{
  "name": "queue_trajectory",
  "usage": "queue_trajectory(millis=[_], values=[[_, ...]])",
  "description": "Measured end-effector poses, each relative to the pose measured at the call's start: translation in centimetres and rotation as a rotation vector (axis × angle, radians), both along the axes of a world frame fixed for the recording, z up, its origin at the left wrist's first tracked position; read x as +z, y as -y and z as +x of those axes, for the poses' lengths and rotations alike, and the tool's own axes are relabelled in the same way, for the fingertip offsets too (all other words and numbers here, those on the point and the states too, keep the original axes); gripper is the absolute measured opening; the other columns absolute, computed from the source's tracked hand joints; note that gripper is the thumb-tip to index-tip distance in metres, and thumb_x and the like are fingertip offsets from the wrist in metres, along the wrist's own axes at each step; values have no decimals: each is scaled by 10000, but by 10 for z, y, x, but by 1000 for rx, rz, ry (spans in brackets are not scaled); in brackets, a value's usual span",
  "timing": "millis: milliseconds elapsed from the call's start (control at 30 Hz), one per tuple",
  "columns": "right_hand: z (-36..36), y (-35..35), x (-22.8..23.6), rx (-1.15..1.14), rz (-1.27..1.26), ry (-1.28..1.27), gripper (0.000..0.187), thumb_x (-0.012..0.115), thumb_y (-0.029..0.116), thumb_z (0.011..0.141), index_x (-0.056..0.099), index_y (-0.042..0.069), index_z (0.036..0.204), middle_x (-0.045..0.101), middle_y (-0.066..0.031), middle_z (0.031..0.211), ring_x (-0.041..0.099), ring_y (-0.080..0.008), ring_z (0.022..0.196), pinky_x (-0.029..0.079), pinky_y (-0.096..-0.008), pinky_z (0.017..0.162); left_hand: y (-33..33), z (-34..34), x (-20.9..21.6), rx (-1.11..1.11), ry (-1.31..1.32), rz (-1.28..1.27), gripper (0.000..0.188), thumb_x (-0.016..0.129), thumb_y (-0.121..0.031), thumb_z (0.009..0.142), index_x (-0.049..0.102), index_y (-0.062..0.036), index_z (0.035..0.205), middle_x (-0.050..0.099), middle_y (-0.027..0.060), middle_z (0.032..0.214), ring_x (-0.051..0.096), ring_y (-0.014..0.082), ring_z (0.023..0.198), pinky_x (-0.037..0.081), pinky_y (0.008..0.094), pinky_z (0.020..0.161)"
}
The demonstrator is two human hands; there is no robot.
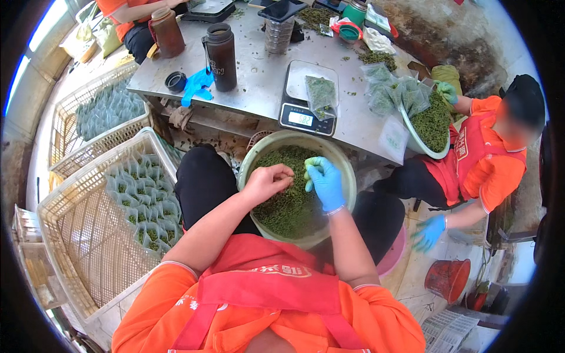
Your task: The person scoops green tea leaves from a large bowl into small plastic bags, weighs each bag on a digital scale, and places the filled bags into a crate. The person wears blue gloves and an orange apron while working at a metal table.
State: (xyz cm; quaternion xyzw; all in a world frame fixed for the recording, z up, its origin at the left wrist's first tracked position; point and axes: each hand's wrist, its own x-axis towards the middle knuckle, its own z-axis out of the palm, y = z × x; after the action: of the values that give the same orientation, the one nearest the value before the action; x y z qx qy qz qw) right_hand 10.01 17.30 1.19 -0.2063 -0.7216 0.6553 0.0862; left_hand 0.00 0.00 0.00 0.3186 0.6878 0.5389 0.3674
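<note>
"What's nearest?"
"Left hand (271,183), bare, fingertips pinched; right hand (323,182), blue-gloved, fingers curled. Whether either grips anything, I can't tell."
"And the green bits (291,220)?"
"Directly below both hands, in the basin (288,139)."
"Farther off?"
"Beyond them, a scale (296,83) carrying a pouch (321,94), on the desk (259,88)."

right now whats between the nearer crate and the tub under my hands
In the head view, your left leg in black trousers lies between the nearer crate and the tub.
</note>
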Motion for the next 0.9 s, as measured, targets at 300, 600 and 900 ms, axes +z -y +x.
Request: queue_trajectory(millis=[300, 600, 900], values=[[-5, 31, 12, 193, -177, 44, 371, 649, 93, 821, 544, 18, 1169, 586, -36, 792, 557, -86, 547, 460, -222, 486, 2, -12, 6, 215, 321, 335, 217, 587, -86, 880, 532, 25, 1057, 663, 93, 929, 612, 108, 818, 500, 239, 662], [3, 9, 12, -22, 284, 77, 326, 670, 187, 809, 598, 78, 1107, 604, -49, 700, 549, -111, 543, 464, -274, 525, 9, 1, 10, 174, -209, -46, 221, 649, -105, 812, 600, -39, 1017, 676, 55, 807, 626, 84, 705, 505, 242, 652], [-84, -35, 43, -197, 807, 208, 439, 627, 219, 791, 518, 154, 1211, 646, -140, 796, 626, -340, 736, 489, -421, 657, 11, 2, 20, 39, -481, -36, 290, 667, -241, 797, 613, -95, 1042, 687, 45, 870, 647, 168, 683, 517, 303, 634]])
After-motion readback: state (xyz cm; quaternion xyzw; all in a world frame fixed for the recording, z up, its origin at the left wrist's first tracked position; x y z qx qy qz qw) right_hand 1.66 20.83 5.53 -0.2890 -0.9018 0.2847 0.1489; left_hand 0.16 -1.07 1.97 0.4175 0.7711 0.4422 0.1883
